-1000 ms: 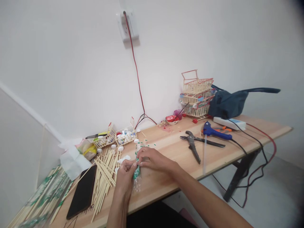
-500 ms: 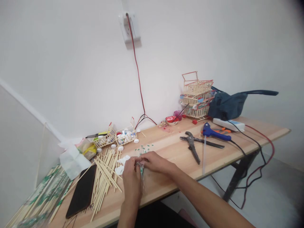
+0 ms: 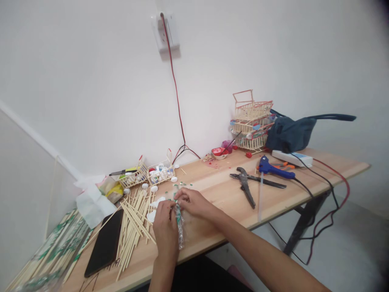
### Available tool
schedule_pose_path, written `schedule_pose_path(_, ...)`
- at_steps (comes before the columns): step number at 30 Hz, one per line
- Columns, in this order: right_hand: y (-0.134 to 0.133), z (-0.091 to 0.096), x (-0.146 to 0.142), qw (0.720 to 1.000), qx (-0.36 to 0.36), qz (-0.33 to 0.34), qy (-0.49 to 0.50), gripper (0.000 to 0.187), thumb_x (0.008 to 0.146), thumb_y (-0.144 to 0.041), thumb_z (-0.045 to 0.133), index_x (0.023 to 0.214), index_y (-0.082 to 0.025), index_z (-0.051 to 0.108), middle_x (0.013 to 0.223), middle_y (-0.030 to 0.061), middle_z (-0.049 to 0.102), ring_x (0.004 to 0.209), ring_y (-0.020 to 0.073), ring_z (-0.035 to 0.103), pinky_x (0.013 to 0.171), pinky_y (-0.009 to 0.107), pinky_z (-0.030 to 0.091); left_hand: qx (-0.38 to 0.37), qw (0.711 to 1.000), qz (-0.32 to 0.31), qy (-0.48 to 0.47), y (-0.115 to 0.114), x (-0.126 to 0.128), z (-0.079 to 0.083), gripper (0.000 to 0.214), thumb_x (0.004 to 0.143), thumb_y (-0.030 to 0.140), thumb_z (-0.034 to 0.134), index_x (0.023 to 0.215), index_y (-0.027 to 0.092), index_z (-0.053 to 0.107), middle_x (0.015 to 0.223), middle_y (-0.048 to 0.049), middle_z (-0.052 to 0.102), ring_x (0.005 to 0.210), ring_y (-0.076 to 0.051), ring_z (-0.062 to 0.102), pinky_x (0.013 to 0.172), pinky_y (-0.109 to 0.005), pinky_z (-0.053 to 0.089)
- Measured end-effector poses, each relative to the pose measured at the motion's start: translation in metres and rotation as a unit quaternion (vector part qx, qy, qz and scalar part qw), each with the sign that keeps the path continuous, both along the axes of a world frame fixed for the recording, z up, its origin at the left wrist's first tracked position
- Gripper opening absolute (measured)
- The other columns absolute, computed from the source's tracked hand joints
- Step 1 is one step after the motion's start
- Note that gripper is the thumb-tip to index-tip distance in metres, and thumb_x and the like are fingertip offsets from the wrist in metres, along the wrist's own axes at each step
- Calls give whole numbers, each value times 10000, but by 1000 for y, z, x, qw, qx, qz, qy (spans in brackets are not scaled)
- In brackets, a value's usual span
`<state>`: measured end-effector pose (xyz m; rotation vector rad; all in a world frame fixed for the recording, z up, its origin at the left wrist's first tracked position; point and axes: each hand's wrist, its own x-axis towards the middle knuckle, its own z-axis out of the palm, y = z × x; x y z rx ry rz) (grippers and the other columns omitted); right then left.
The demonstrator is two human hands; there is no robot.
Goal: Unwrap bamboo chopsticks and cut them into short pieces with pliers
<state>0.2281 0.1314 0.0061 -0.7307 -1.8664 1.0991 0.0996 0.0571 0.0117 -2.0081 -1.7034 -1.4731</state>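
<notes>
Both my hands meet over the front of the wooden table (image 3: 212, 190). My left hand (image 3: 164, 227) is closed on the lower part of a clear plastic chopstick wrapper with green print (image 3: 180, 227). My right hand (image 3: 191, 201) pinches the top end of the same wrapper. A loose pile of bare bamboo chopsticks (image 3: 133, 225) lies just left of my hands. Small green scraps (image 3: 182, 184) are scattered beyond my fingers.
A black phone (image 3: 105, 243) and wrapped chopsticks (image 3: 51, 255) lie at the left. Small stick baskets with caps (image 3: 159, 172) stand behind. Pliers (image 3: 246, 188), a blue glue gun (image 3: 275, 169), a power strip (image 3: 291, 158), stacked baskets (image 3: 252, 121) and a dark bag (image 3: 288, 132) fill the right.
My hands have shifted slightly nearer and left with the wrapper, which now hangs below my left hand. The view has moved a little.
</notes>
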Motion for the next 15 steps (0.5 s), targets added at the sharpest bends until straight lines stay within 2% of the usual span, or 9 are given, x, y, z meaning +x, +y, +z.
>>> schedule_pose_path(3, 1, 2, 2, 999, 28, 20, -32, 159, 835, -160, 538, 925, -157, 670, 877, 26, 693, 790, 149, 608, 704, 234, 435, 11, 1000, 1, -9, 0, -1, 0, 145, 895, 146, 479, 849, 211, 600, 838, -24, 620, 801, -180, 585, 725, -281, 439)
schedule_pose_path(7, -3, 7, 3, 988, 136, -51, -57, 114, 858, -152, 534, 866, -159, 647, 856, 36, 669, 806, 156, 583, 743, 250, 413, 10, 999, -14, -42, 0, -3, -2, 126, 877, 175, 519, 831, 216, 630, 843, -25, 647, 804, -184, 604, 737, -288, 449)
schedule_pose_path(9, -5, 8, 2, 982, 165, -73, -54, 111, 881, -148, 516, 856, -164, 623, 846, 38, 655, 808, 155, 575, 748, 251, 405, -1, 997, -20, -73, 1, -4, -3, 114, 875, 216, 546, 836, 222, 652, 876, -27, 662, 835, -189, 612, 768, -297, 451)
schedule_pose_path(12, -4, 8, 2, 984, 148, -89, -44, 103, 881, -140, 516, 828, -178, 597, 809, 25, 643, 772, 151, 573, 717, 242, 398, 1, 992, -17, -123, 0, -4, -4, 119, 870, 274, 573, 833, 232, 678, 910, -27, 674, 876, -200, 614, 800, -309, 449)
schedule_pose_path(15, 1, 5, 5, 979, 137, -144, -39, 126, 868, -132, 499, 777, -187, 566, 782, 23, 625, 742, 154, 553, 706, 247, 386, 26, 992, -7, -120, -6, -6, -3, 137, 871, 280, 570, 809, 238, 685, 880, -25, 677, 873, -207, 609, 814, -317, 437)
